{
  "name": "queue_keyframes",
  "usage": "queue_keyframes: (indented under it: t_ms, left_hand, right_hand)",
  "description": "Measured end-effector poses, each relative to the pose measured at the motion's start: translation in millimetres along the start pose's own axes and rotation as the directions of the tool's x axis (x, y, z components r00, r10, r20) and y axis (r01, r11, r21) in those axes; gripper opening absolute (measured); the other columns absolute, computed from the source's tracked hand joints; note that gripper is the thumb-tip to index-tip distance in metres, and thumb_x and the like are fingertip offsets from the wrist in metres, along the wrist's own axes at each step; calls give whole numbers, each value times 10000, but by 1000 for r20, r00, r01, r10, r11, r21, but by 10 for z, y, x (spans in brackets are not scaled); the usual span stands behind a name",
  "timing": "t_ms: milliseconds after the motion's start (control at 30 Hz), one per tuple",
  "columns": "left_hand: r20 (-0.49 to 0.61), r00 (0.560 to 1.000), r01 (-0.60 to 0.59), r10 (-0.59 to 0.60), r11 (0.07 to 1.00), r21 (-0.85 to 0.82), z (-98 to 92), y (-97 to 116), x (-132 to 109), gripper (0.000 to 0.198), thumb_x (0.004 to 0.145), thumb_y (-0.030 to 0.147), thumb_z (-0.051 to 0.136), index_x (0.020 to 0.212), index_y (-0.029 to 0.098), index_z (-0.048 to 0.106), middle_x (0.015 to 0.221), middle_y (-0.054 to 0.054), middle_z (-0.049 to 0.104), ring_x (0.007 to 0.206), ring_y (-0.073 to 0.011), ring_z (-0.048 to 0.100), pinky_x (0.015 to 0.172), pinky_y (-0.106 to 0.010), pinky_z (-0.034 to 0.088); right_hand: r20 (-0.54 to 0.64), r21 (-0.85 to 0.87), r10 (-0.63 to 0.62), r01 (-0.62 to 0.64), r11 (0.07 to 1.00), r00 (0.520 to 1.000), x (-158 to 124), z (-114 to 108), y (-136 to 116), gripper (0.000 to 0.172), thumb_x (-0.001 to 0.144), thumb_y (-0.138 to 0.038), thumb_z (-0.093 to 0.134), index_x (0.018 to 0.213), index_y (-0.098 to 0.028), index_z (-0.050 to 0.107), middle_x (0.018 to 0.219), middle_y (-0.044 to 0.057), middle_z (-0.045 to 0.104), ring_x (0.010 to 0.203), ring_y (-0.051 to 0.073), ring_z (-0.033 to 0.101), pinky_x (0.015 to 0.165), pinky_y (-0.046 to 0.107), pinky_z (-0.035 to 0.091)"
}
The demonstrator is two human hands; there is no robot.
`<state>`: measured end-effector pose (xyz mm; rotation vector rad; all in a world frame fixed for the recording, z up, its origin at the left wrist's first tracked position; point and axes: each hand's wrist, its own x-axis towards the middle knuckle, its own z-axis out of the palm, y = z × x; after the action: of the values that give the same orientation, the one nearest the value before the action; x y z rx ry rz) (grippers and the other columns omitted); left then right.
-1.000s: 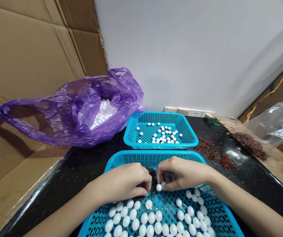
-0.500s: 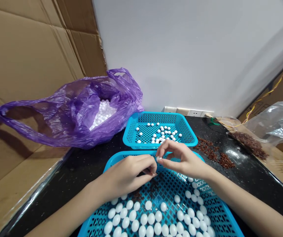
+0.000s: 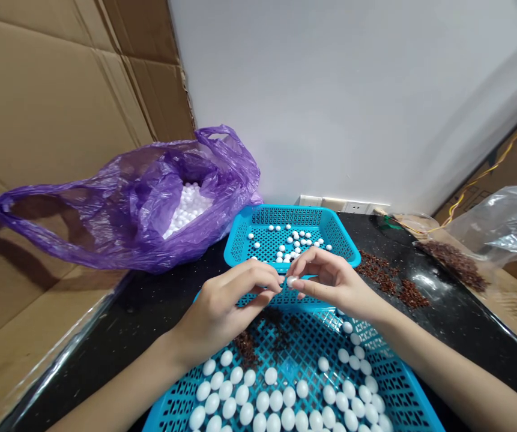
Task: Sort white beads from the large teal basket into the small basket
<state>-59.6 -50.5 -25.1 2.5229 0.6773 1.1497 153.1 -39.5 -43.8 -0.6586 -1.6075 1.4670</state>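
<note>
Right hand (image 3: 330, 282) pinches a white bead (image 3: 291, 281) between thumb and fingertips, above the near basket (image 3: 402, 390). Left hand (image 3: 226, 300), fingers pressed together, meets it from the left; far basket (image 3: 240, 240) lies just beyond.

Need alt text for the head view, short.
Two bare hands meet above a blue plastic mesh basket of white oval beads: the right hand pinches one small white bead that the left hand fingertips also touch. Behind sit a second blue basket holding fewer beads and a purple plastic bag of white pellets.
</note>
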Motion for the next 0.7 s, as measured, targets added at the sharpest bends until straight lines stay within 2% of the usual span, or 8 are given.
queue_keyframes:
  t_ms: [233,367,533,700]
  left_hand:
    - [63,998,-10,13,999,-45,4,-16,-9,178,824,17,578,929,160,558,871,-9,589,827,-98,594,758,-203,499]
    - [28,999,-35,36,999,-33,-16,2,-22,194,822,5,574,939,160,568,893,-13,596,840,-94,603,767,-191,502]
    - [11,999,-53,53,999,-3,-45,16,-16,249,824,-34,539,979,157,578,1010,-38,602,962,-104,595,878,-209,481]
    - [-40,998,-56,57,998,33,-40,22,-2,234,797,-26,590,951,150,591,945,-28,590,902,-98,593,823,-200,496]
  right_hand:
    - [-31,76,-57,59,995,998,9,9,-11,109,788,-167,671,820,-189,569,895,8,576,816,113,586,689,247,543]
    - [-21,96,-46,48,994,999,10,14,-19,116,784,-164,674,821,-189,567,890,5,566,819,109,579,690,242,549]
    - [-1,101,-11,11,995,1000,8,16,-23,117,781,-178,676,819,-189,566,872,1,548,807,107,573,684,241,547]
    - [34,110,-15,11,994,999,-2,4,4,149,777,-186,683,851,-199,554,893,7,547,837,121,565,698,264,530]
